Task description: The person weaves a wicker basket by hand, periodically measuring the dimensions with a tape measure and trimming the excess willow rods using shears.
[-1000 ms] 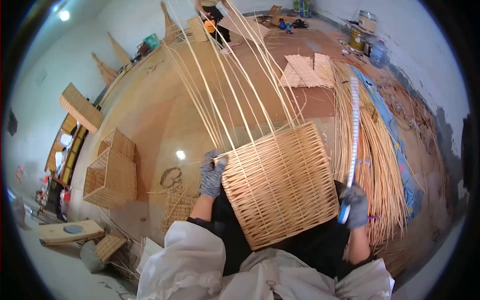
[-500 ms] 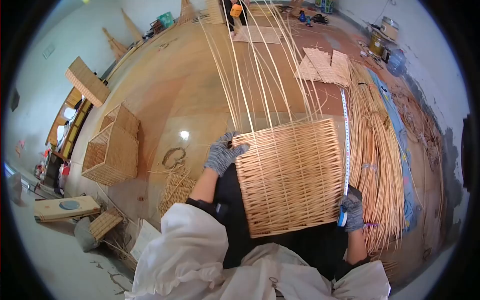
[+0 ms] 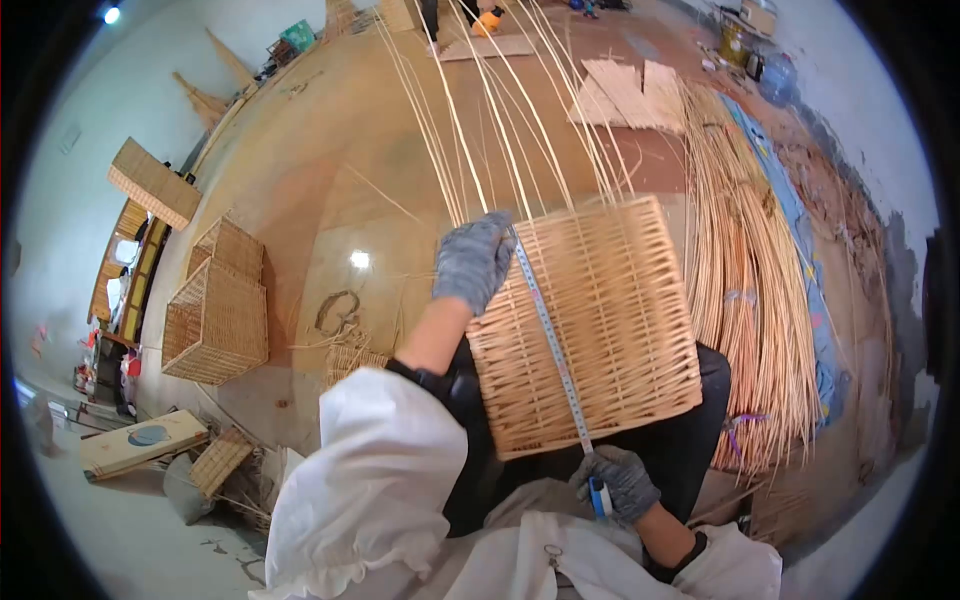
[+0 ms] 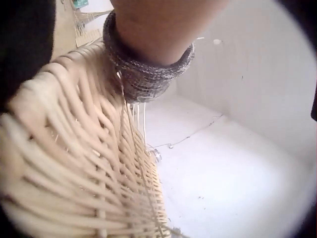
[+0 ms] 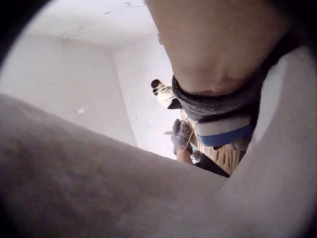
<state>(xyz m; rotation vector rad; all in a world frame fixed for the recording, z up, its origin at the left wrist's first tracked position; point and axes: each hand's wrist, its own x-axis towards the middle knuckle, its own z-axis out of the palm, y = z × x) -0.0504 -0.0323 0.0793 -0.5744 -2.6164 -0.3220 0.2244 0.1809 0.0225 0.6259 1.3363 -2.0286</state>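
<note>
The left hand (image 3: 473,262) — in a grey knit glove — clamps the top left corner of the woven basket panel (image 3: 600,330), pinning the end of the measuring tape (image 3: 550,335) under its fingers. From that grip the tape runs diagonally down across the weave to the right hand (image 3: 618,482), which clenches the blue-and-white tape case just below the panel's lower edge. The panel rests tilted on the person's lap between the two grips. Loose uprights (image 3: 480,110) fan away beyond the left hand, and a bundle of willow rods (image 3: 750,300) lies outward of the right.
</note>
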